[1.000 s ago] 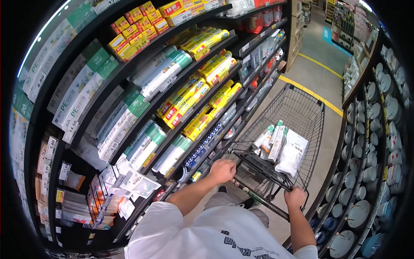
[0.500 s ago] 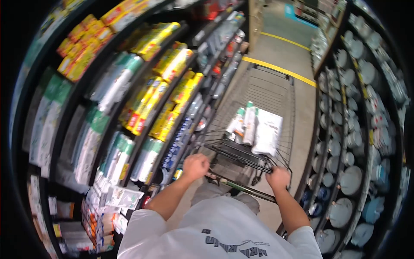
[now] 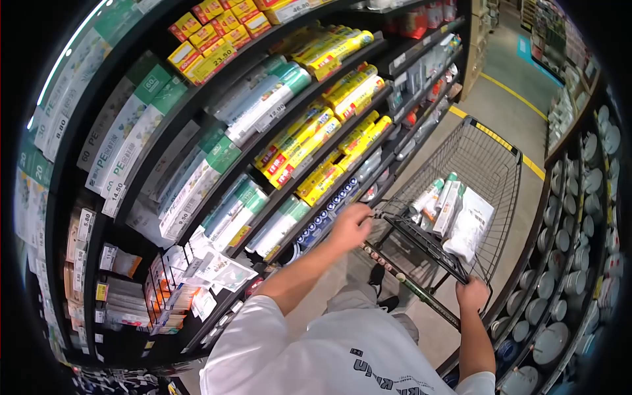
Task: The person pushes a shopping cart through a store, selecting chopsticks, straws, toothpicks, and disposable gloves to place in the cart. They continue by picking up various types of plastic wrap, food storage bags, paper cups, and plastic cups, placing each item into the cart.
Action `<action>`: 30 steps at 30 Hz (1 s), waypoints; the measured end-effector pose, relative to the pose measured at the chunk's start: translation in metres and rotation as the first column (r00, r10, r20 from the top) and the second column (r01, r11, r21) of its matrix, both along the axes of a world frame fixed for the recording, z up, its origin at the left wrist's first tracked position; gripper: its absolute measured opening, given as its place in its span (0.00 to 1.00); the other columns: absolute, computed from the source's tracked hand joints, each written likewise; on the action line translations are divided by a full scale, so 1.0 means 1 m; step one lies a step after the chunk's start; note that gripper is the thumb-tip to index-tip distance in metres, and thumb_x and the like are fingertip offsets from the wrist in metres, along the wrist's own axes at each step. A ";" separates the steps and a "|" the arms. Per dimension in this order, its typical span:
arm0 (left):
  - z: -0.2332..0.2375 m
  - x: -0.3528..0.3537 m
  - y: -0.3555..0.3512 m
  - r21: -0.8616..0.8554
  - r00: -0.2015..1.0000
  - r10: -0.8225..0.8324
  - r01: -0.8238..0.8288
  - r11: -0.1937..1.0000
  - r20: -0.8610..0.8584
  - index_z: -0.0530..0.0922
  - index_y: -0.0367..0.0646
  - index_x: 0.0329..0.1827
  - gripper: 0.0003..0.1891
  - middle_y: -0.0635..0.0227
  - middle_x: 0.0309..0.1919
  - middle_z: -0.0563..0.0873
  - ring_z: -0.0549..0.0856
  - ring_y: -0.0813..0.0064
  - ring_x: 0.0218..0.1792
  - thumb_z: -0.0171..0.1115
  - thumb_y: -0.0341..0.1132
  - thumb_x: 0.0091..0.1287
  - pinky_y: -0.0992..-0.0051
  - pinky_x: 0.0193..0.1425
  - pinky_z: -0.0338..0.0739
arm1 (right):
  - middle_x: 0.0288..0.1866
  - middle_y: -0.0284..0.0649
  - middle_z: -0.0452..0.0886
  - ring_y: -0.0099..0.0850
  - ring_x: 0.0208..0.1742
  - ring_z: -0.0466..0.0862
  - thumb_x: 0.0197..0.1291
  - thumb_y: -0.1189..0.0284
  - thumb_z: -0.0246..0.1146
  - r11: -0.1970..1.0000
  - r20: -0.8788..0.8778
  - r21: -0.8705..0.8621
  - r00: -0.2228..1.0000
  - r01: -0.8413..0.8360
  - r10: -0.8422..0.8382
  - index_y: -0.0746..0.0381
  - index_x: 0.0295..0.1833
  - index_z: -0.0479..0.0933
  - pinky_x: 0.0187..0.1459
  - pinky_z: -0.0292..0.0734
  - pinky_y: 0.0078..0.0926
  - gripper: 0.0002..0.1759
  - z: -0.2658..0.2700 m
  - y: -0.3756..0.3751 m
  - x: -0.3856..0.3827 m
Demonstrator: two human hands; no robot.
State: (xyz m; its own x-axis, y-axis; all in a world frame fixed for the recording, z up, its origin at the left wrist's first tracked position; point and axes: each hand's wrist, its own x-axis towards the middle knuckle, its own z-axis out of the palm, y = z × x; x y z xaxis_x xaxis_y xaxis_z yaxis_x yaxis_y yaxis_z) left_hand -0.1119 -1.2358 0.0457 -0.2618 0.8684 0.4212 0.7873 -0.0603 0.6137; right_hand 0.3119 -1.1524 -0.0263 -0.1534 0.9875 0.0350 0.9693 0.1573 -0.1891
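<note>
Boxed goods [image 3: 449, 209] and a white bag [image 3: 471, 227] are loaded in the shopping cart [image 3: 426, 245]. Right hand [image 3: 473, 294] grasps its near-right corner; left hand [image 3: 350, 227], curled at near-left: grip indeterminate. Remaining loading: indeterminate.

Shopping cart [image 3: 492, 133] (white packet [image 3: 471, 225] inside)

View swung back left since previous picture, blur gone; shelved yellow rolls [image 3: 299, 141] now sharp. Shopping cart [image 3: 497, 191] slanted toward far right again, sitting farther right in view, its far rim now overlapping yellow floor line [image 3: 533, 168]. Left hand [image 3: 351, 227] farther right and farther forward; right hand [image 3: 473, 293] farther right. Dark shoes [image 3: 377, 276] back in view.
</note>
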 end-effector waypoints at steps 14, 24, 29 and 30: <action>0.071 -0.263 0.001 -0.590 0.802 0.443 -0.596 0.545 -0.401 0.84 0.36 0.51 0.21 0.43 0.47 0.88 0.90 0.50 0.47 0.58 0.46 0.72 0.54 0.53 0.82 | 0.36 0.41 0.85 0.44 0.43 0.87 0.47 0.57 0.74 0.998 0.076 -0.057 0.996 -0.040 0.044 0.56 0.41 0.88 0.48 0.80 0.46 0.18 0.003 0.046 -0.015; 0.095 -0.090 0.049 -0.477 0.425 0.321 0.339 0.811 0.847 0.74 0.41 0.66 0.21 0.62 0.47 0.86 0.90 0.65 0.39 0.64 0.40 0.75 0.64 0.45 0.86 | 0.31 0.36 0.84 0.40 0.37 0.85 0.43 0.59 0.75 0.999 0.024 0.039 0.999 -0.036 0.035 0.53 0.34 0.87 0.41 0.79 0.42 0.13 0.000 0.064 -0.030; 0.038 -0.019 0.177 -0.275 -0.233 0.584 0.710 0.649 0.777 0.73 0.42 0.67 0.21 0.59 0.51 0.86 0.89 0.61 0.45 0.60 0.42 0.77 0.63 0.46 0.87 | 0.30 0.34 0.83 0.39 0.37 0.84 0.43 0.60 0.75 0.996 0.008 0.077 0.999 -0.034 0.034 0.53 0.33 0.87 0.41 0.78 0.41 0.12 -0.005 0.068 -0.036; 0.012 -0.010 0.202 -0.280 -0.208 0.618 0.753 0.596 0.758 0.74 0.42 0.66 0.20 0.59 0.51 0.85 0.88 0.61 0.45 0.61 0.41 0.76 0.63 0.46 0.87 | 0.30 0.34 0.83 0.39 0.37 0.84 0.43 0.60 0.74 0.995 -0.007 0.093 1.000 -0.029 0.029 0.53 0.33 0.87 0.41 0.78 0.40 0.12 -0.007 0.068 -0.038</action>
State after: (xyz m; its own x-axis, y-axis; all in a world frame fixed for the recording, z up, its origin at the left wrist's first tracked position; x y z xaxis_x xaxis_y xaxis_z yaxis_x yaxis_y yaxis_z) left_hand -0.1221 -1.0340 0.0573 0.4450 0.5713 -0.6897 -0.5922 0.7654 0.2519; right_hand 0.2735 -1.0845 -0.0332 -0.1812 0.9751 0.1280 0.9625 0.2026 -0.1805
